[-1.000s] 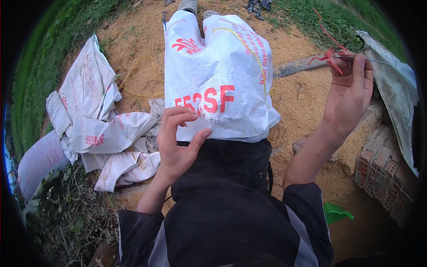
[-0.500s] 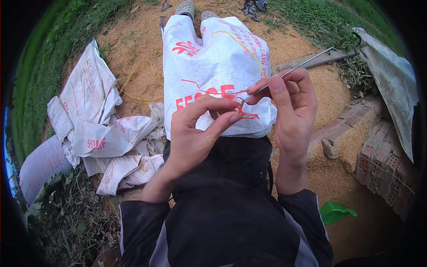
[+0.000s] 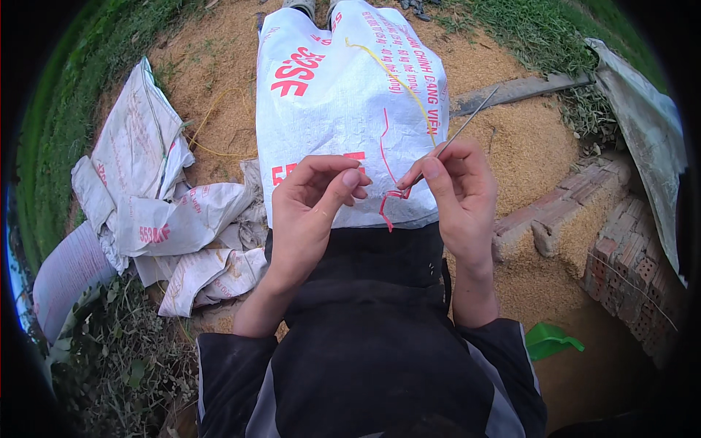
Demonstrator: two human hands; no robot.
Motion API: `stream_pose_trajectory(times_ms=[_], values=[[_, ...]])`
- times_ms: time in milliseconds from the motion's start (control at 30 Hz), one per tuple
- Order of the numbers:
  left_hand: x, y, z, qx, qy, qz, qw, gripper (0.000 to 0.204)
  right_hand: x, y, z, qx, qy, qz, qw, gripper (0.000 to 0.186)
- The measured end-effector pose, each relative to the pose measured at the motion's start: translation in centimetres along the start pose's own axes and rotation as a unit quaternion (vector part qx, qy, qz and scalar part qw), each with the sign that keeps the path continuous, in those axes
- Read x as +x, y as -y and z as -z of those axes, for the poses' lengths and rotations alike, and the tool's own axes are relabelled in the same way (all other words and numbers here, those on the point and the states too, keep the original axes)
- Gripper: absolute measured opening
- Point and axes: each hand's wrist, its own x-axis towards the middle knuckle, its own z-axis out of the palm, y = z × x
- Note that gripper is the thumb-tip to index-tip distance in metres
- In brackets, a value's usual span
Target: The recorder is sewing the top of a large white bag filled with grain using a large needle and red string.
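My right hand [image 3: 467, 197] pinches a thin metal needle [image 3: 475, 115] between thumb and fingers, its long end slanting up to the right. At the needle's lower end hangs red string [image 3: 394, 194], bunched in loops, with one strand trailing upward over the white sack [image 3: 328, 109]. Apart from the string, my left hand [image 3: 310, 208] is loosely curled, with nothing visible in it. The sack, with red print, lies across my legs. A yellow string [image 3: 394, 75] rests on top of it.
Crumpled white sacks [image 3: 175, 219] lie at the left. Grain-like husks [image 3: 212, 66] cover the ground. At the right are a brick wall [image 3: 635, 263], a grey sheet [image 3: 642, 124] and a wooden plank [image 3: 526, 93]. A green plastic piece [image 3: 551, 341] sits at the lower right.
My left hand has let go of the red string and drawn away to the left. My right hand has moved slightly left and down with the needle, the string now hanging from it.
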Motion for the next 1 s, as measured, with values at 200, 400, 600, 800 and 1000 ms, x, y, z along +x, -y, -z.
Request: stream_pose_trajectory(times_ms=[200,400,600,800,1000], values=[[-0.8,0.4,0.4,0.123,0.037,-0.056,0.990,0.022,-0.7,-0.2,-0.9,0.021,-0.002,-0.029,0.999,0.009],[-1.6,0.5,1.0,-0.001,0.133,0.154,0.979,0.026,-2.6,-0.3,-0.9,-0.026,0.022,-0.031,0.999,0.012],[-4.9,2.5,1.8,0.066,0.072,0.152,0.984,0.029,-6.7,-0.8,-1.3,-0.011,0.015,-0.179,0.984,0.012],[-7.7,4.6,2.8,-0.095,0.015,0.076,0.992,0.038,-8.7,-0.6,-1.2,-0.059,0.020,-0.221,0.973,0.010],[-8.1,5.2,4.2,0.062,-0.165,0.017,0.984,0.047,-9.3,0.0,-0.9,-0.158,0.092,-0.258,0.949,0.008]])
